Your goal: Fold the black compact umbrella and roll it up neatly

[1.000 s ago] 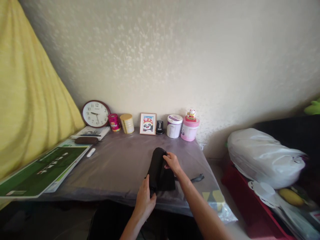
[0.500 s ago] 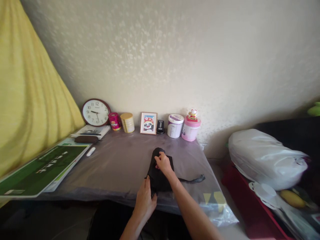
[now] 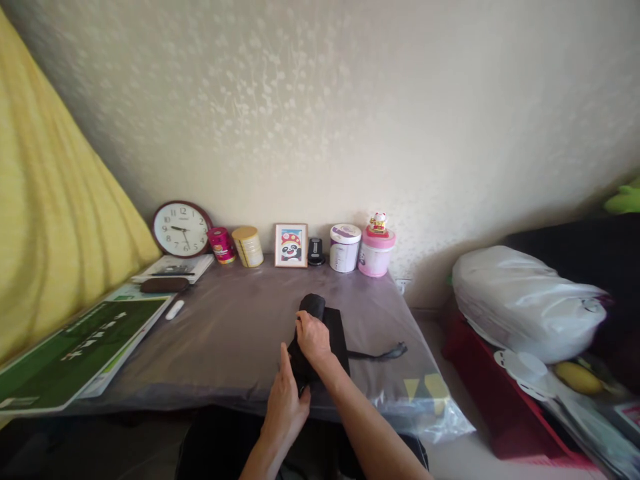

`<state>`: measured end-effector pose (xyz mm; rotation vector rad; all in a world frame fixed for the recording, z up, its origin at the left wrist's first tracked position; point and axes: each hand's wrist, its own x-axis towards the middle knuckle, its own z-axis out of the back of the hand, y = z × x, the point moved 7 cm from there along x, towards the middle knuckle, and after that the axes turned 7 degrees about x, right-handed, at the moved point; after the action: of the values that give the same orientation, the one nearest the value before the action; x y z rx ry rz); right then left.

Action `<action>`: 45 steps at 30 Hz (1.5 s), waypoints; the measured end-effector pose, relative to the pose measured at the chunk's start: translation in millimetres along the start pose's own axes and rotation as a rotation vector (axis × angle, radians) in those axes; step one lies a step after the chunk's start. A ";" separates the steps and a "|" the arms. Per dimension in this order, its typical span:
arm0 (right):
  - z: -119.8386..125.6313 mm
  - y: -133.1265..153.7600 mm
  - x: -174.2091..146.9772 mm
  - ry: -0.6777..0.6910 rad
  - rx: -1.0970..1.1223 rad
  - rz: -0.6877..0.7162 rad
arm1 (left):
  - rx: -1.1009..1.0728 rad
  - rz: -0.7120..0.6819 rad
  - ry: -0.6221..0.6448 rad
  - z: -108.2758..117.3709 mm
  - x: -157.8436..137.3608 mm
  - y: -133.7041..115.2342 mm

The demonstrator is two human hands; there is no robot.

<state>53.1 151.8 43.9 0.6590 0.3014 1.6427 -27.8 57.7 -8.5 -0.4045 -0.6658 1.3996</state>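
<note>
A black fabric bundle (image 3: 339, 333) lies near the front of the table, with a flat part on its right side and a rounded roll at its far end. From its right side a thin dark strap (image 3: 377, 355) trails across the table. My right hand (image 3: 313, 339) is on top of the bundle, fingers curled and closed on the fabric. At the near left edge my left hand (image 3: 286, 400) steadies it, the thumb on the near side and the fingers along the left. Part of the fabric is hidden under both hands.
Along the wall stand a clock (image 3: 181, 230), tins, a panda picture frame (image 3: 291, 245), a black stapler-like object (image 3: 315, 251) and two tubs, one topped by a cat figurine (image 3: 379, 223). Left are a green board (image 3: 85, 350) and a brown case (image 3: 164, 285). Right, a white bag (image 3: 525, 300) sits above a red box.
My right hand has shifted slightly left and nearer over the bundle, its fingers turning leftward. My left hand has moved slightly left and down. The view has shifted slightly.
</note>
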 end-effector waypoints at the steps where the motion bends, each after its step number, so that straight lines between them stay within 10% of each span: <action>1: 0.5 0.2 -1.2 -0.007 0.013 0.011 | -0.045 0.005 0.009 2.4 -0.3 -2.6; 14: 12.6 -45.4 -5.9 -0.145 0.652 -0.159 | 0.011 -0.057 0.067 0.9 0.0 -10.4; 22: 21.1 -104.2 1.2 -0.175 0.426 -0.277 | 0.175 -0.046 0.085 2.2 -2.1 -23.4; 38: 37.4 -90.7 -7.7 -0.099 0.046 -0.170 | -0.177 0.028 0.095 5.1 3.7 -4.2; 45: 19.0 -35.8 -54.8 0.210 -0.052 0.103 | -0.242 0.031 0.073 4.0 2.1 -3.6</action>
<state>96.5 102.3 26.1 0.4701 0.3802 1.8160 -27.5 58.7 -2.8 -0.6561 -0.7747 1.3306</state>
